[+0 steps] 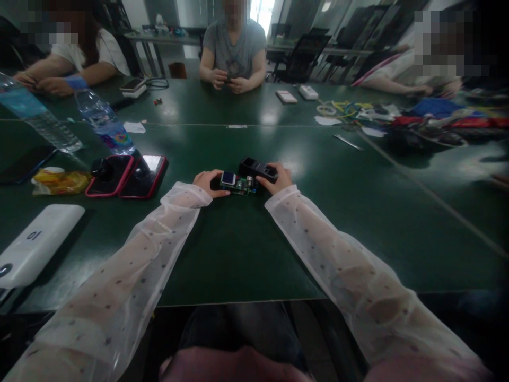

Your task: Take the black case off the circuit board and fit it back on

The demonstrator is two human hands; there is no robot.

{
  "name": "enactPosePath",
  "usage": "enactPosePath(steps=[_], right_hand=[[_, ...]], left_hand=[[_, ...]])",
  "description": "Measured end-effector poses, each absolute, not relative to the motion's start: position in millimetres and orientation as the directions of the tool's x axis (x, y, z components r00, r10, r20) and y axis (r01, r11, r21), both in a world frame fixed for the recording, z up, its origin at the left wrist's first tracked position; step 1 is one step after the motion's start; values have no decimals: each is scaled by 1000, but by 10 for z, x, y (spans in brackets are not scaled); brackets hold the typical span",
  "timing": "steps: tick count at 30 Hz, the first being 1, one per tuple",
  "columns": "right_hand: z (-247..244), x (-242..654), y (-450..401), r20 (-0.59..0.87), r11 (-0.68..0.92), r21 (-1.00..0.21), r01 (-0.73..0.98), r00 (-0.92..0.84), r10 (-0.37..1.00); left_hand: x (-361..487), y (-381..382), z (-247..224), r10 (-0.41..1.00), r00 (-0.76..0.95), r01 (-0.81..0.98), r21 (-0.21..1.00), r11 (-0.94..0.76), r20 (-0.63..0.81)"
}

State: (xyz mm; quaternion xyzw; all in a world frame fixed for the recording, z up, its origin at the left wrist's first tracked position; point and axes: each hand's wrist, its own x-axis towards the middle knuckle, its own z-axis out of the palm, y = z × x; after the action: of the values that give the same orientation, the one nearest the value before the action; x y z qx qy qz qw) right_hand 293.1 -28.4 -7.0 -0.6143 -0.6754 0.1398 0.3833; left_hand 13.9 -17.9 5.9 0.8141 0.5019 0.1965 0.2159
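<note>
A green circuit board (243,185) with a small screen (228,178) at its left end lies low over the dark green table (238,239). Thumb and fingers of my left hand (211,184) close on the board's left end. Just behind and to the right is a black housing (256,168), open at the top, its right end gripped by my right hand (278,179). Board and housing are close together; whether they touch is hard to tell. Sheer white sleeves with dark stars cover both my forearms.
Left: a white power bank (43,244), two red-cased phones (143,176), a yellow packet (61,181) and a bottle (104,119). Right: a metal tool (348,142) and a pile of cables (429,119). A person in grey (234,50) sits opposite; others sit at both sides.
</note>
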Motion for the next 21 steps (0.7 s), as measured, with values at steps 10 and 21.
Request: enactPosePath(steps=[10, 21], right_hand=[[-79, 2941, -265, 400, 245, -599, 762, 20, 916], [-80, 2903, -286, 355, 221, -587, 779, 3, 935]], left_hand=[[156, -202, 24, 901, 408, 715, 560, -418, 152], [147, -212, 62, 898, 421, 723, 549, -420, 132]])
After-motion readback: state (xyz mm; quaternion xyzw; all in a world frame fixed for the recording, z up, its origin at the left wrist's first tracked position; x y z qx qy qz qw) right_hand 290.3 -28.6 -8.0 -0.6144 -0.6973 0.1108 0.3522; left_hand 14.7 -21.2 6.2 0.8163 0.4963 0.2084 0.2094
